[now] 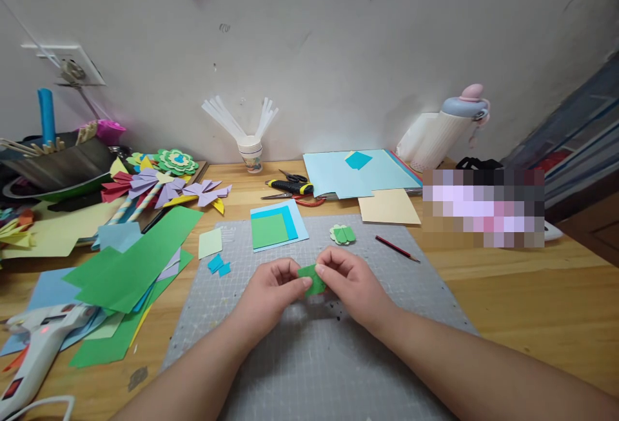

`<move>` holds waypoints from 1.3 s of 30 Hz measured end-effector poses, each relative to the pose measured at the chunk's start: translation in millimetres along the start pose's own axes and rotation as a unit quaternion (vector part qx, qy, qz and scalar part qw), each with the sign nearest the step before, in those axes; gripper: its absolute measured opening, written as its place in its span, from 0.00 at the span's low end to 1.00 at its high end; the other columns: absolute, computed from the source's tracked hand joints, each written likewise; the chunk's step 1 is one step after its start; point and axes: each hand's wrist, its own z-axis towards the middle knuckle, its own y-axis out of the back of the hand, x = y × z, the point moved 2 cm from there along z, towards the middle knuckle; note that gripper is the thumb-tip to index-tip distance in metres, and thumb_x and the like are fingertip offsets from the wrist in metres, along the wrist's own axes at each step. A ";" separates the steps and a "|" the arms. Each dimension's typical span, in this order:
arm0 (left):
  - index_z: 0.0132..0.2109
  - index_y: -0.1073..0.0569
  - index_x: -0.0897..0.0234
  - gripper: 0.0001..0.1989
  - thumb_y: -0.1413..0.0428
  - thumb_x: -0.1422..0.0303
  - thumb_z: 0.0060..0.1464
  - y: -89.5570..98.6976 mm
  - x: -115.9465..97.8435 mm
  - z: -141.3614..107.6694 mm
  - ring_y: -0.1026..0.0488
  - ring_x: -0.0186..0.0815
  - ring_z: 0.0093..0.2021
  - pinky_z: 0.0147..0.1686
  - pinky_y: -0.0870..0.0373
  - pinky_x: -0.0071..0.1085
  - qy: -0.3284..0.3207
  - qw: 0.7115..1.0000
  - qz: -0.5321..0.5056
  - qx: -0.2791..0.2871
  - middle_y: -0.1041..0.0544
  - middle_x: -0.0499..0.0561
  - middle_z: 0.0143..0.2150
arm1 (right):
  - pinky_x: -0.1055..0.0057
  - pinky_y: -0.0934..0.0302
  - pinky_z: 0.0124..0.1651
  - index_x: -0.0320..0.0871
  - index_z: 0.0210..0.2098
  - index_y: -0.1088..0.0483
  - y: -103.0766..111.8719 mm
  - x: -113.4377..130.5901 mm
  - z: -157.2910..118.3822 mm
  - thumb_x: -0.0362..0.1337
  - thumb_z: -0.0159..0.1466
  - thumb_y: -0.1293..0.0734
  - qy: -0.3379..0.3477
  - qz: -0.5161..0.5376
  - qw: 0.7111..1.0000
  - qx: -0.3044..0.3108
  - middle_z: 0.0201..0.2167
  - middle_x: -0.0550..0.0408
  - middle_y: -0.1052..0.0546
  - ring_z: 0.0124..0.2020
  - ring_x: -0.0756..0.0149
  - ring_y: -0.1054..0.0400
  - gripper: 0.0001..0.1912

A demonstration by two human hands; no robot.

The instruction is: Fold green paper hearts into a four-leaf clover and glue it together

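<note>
Between both hands, a small piece of green paper (312,279) is held above the grey cutting mat (309,369). My left hand (271,292) pinches its left side between thumb and fingers. On its right edge, my right hand (355,282) has thumb and fingers closed. Just beyond the hands lies a green layered paper flower (343,234). Stacked green and blue paper squares (271,229) rest on the mat farther back. To their left are a pale green square (210,244) and small blue paper pieces (220,266).
A pencil (397,249) lies at the mat's right. Scissors and a yellow-black cutter (290,186) sit near a paper cup of white strips (250,153). A glue gun (43,337) and green paper sheets (138,260) lie left. A bottle (442,134) stands back right.
</note>
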 end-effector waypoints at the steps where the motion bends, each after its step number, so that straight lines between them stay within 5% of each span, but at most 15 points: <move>1: 0.24 0.33 0.66 0.14 0.37 0.63 0.41 0.9 -0.1 -0.2 0.39 0.29 0.23 0.27 0.44 0.26 0.009 1.000 -0.018 0.002 0.32 0.45 0.21 | 0.73 0.45 0.29 0.43 0.28 0.38 0.8 -0.1 0.3 0.41 0.62 0.40 -0.005 0.017 1.000 0.001 0.22 0.60 0.37 0.24 0.70 0.41 0.10; 4: 0.23 0.32 0.66 0.13 0.36 0.65 0.40 3.9 -0.5 -0.4 0.37 0.29 0.23 0.28 0.42 0.26 0.032 0.995 -0.097 0.019 0.30 0.47 0.20 | 0.69 0.40 0.35 0.45 0.37 0.35 5.1 2.5 0.5 0.37 0.63 0.42 0.050 0.012 0.999 -0.011 0.32 0.55 0.32 0.33 0.65 0.36 0.06; 7: 0.21 0.33 0.66 0.13 0.37 0.67 0.40 7.5 -0.4 -0.4 0.40 0.27 0.21 0.23 0.44 0.24 0.069 0.979 -0.187 0.046 0.36 0.45 0.18 | 0.61 0.44 0.51 0.49 0.44 0.34 7.5 10.4 -1.1 0.28 0.59 0.40 0.194 -0.109 0.975 0.002 0.45 0.52 0.32 0.49 0.60 0.38 0.15; 11: 0.24 0.34 0.67 0.11 0.38 0.69 0.40 9.9 -0.6 -2.7 0.47 0.22 0.17 0.15 0.61 0.20 0.151 0.951 -0.243 0.115 0.41 0.43 0.18 | 0.57 0.49 0.57 0.50 0.43 0.32 6.9 16.6 -3.7 0.30 0.60 0.37 0.275 -0.203 0.939 0.029 0.49 0.51 0.34 0.54 0.58 0.42 0.13; 18: 0.33 0.32 0.65 0.11 0.41 0.64 0.47 6.0 2.8 -5.1 0.47 0.20 0.15 0.12 0.67 0.19 0.222 0.932 -0.235 0.162 0.36 0.44 0.24 | 0.64 0.44 0.50 0.45 0.33 0.33 2.6 12.1 -2.5 0.31 0.61 0.37 0.209 -0.113 0.971 0.038 0.40 0.53 0.32 0.44 0.63 0.36 0.03; 22: 0.37 0.33 0.61 0.15 0.48 0.53 0.53 6.0 4.0 -0.2 0.47 0.22 0.16 0.14 0.64 0.20 0.093 0.983 -0.158 0.027 0.34 0.43 0.28 | 0.69 0.41 0.38 0.44 0.29 0.36 0.8 4.8 3.7 0.33 0.58 0.37 0.058 -0.007 0.998 0.025 0.29 0.57 0.31 0.33 0.68 0.35 0.02; 26: 0.35 0.32 0.62 0.13 0.40 0.59 0.47 7.0 -2.2 0.9 0.44 0.25 0.22 0.20 0.49 0.20 -0.057 0.995 0.029 -0.072 0.37 0.41 0.23 | 0.74 0.47 0.27 0.43 0.27 0.38 -0.9 1.3 7.2 0.34 0.55 0.36 -0.036 0.040 0.998 0.025 0.22 0.62 0.35 0.22 0.73 0.41 0.04; 30: 0.28 0.32 0.65 0.12 0.39 0.62 0.44 7.2 -4.5 3.2 0.41 0.27 0.25 0.25 0.44 0.23 -0.080 0.991 0.067 -0.088 0.35 0.43 0.24 | 0.74 0.48 0.26 0.43 0.31 0.37 -1.1 -0.2 8.4 0.36 0.55 0.35 -0.028 0.058 0.998 0.002 0.22 0.63 0.35 0.22 0.74 0.41 0.07; 33: 0.29 0.33 0.65 0.14 0.38 0.61 0.43 8.8 -1.2 6.2 0.46 0.24 0.20 0.20 0.50 0.22 -0.047 0.994 -0.008 -0.095 0.38 0.40 0.21 | 0.75 0.47 0.25 0.44 0.36 0.37 0.0 -1.1 8.7 0.38 0.55 0.34 -0.008 0.070 0.997 -0.021 0.25 0.63 0.34 0.23 0.74 0.39 0.11; 39: 0.31 0.36 0.63 0.16 0.37 0.62 0.43 9.7 2.3 7.6 0.53 0.22 0.17 0.16 0.59 0.21 -0.012 0.991 -0.098 -0.086 0.42 0.37 0.18 | 0.74 0.46 0.27 0.43 0.31 0.36 0.4 -2.3 7.4 0.39 0.57 0.34 -0.009 0.028 1.000 -0.011 0.24 0.62 0.33 0.25 0.73 0.38 0.07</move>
